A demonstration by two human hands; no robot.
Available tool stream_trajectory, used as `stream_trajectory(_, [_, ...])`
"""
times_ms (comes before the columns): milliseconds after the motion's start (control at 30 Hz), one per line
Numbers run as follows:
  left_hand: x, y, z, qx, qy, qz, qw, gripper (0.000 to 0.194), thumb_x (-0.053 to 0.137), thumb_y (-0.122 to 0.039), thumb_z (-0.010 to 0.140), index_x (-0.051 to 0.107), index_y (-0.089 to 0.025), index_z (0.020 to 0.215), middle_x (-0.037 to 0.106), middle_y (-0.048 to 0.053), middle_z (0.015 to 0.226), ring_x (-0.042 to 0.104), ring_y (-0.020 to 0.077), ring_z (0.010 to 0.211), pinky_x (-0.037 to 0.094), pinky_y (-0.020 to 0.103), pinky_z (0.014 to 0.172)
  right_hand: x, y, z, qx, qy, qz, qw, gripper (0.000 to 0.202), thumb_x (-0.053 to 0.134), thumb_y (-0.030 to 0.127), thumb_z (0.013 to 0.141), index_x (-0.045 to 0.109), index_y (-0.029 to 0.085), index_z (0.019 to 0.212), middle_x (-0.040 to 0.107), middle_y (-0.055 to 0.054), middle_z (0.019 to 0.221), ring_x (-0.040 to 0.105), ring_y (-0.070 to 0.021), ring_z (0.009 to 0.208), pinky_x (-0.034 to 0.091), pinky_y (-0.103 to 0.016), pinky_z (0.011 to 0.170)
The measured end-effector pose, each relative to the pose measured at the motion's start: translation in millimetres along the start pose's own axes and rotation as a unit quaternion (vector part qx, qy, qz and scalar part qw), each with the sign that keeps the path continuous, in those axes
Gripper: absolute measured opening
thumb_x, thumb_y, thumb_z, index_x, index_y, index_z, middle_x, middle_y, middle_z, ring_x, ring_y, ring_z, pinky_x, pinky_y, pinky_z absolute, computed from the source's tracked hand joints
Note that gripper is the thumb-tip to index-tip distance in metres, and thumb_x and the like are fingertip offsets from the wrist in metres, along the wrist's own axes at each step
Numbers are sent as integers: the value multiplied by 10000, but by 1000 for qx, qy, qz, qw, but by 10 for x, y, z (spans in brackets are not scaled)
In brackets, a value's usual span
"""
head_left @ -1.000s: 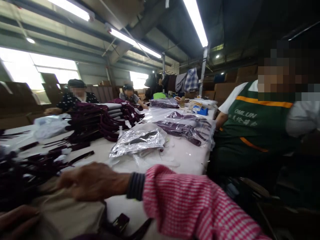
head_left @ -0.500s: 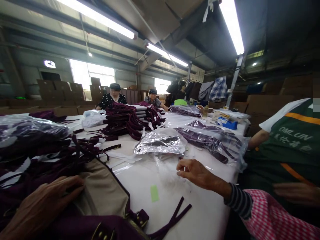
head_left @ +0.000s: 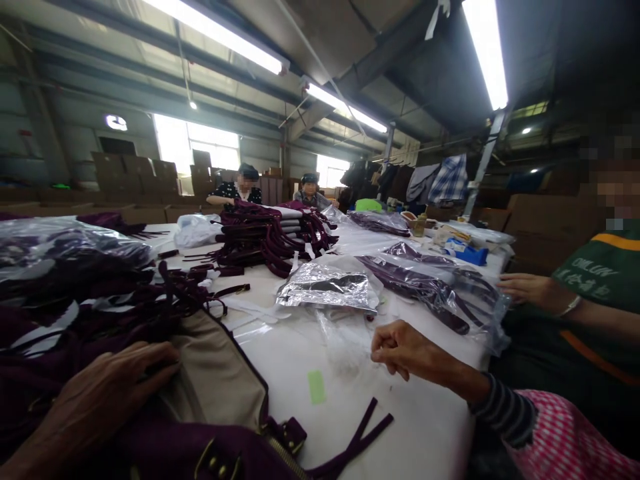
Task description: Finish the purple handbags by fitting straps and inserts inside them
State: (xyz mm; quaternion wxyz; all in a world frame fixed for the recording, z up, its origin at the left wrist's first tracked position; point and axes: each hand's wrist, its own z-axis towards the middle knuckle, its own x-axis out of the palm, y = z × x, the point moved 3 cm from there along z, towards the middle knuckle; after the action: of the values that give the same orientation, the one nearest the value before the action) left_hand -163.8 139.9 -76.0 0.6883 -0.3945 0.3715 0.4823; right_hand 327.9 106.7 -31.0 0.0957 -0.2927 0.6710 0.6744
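A purple handbag [head_left: 195,447] with a beige lining [head_left: 215,373] and gold-toned zip lies unzipped at the lower left. My left hand [head_left: 115,387] grips its edge, with the thumb and fingers bent against the lining. Two narrow purple straps [head_left: 357,437] trail from the bag across the table. Above the white tabletop, my right hand [head_left: 405,350] has its fingers curled in; whatever they may hold is hidden. Just beyond that hand is a clear plastic packet [head_left: 327,287] with something dark inside. A light green slip [head_left: 316,387] lies between my hands.
More purple bags [head_left: 275,237] are stacked across the table [head_left: 280,373]. Plastic-wrapped purple pieces [head_left: 425,287] lie to the right, and a plastic-covered heap [head_left: 70,247] to the left. A co-worker's hand [head_left: 530,290] is at the right edge; two people sit at the far side.
My right hand has lowered a little and its fingers have curled closer together. The co-worker at right has brought a hand to the table edge beside the wrapped pieces. My left hand stays on the bag.
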Motion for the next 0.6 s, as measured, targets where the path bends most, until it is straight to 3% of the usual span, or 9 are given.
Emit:
stream_trajectory(100, [-70, -117, -10, -10, 61, -27, 998, 261, 475, -397, 928, 709, -329, 1020, 728, -80, 1040, 688, 185, 913, 418, 279, 853, -70, 123, -353, 47, 60, 37, 996, 161, 687, 291, 757, 618, 146, 745, 602, 10, 528, 431, -60, 364, 273, -163, 370])
stream_trajectory(200, [-181, -248, -17, -6, 58, -36, 998, 269, 455, -368, 945, 710, -299, 992, 712, -44, 1009, 666, 187, 909, 388, 290, 831, -100, 245, -638, 74, 113, 97, 986, 212, 717, 336, 752, 617, 150, 763, 640, -22, 573, 460, -59, 384, 308, -160, 396])
stream_trajectory(333, [-264, -346, -21, 3, 63, -15, 998, 249, 482, -388, 928, 704, -277, 937, 702, 2, 946, 651, 206, 883, 374, 306, 781, 4, 364, -683, 46, 129, 99, 986, 273, 737, 370, 727, 589, 141, 745, 653, -37, 598, 512, -72, 424, 318, -147, 411])
stream_trajectory(467, [-279, -366, -31, -8, 67, -5, 998, 238, 463, -353, 937, 687, -274, 927, 688, 14, 923, 647, 214, 884, 363, 313, 760, 215, 368, -686, 88, 209, 2, 974, 114, 669, 219, 672, 597, 143, 717, 620, -4, 614, 505, -83, 475, 373, -154, 438])
stream_trajectory(533, [-265, -355, -32, -6, 64, -5, 998, 231, 463, -342, 940, 685, -276, 937, 686, 11, 930, 646, 216, 883, 359, 317, 761, 222, 343, -708, 103, 183, -70, 975, 65, 637, 187, 688, 592, 159, 725, 611, -1, 698, 546, -105, 580, 428, -165, 496])
stream_trajectory(600, [-238, -332, -28, 4, 60, -8, 998, 224, 474, -352, 939, 686, -280, 944, 687, 8, 945, 645, 220, 878, 354, 325, 767, 155, 322, -700, 87, 115, -128, 981, 63, 617, 216, 745, 573, 172, 735, 608, -7, 738, 562, -124, 638, 443, -179, 526])
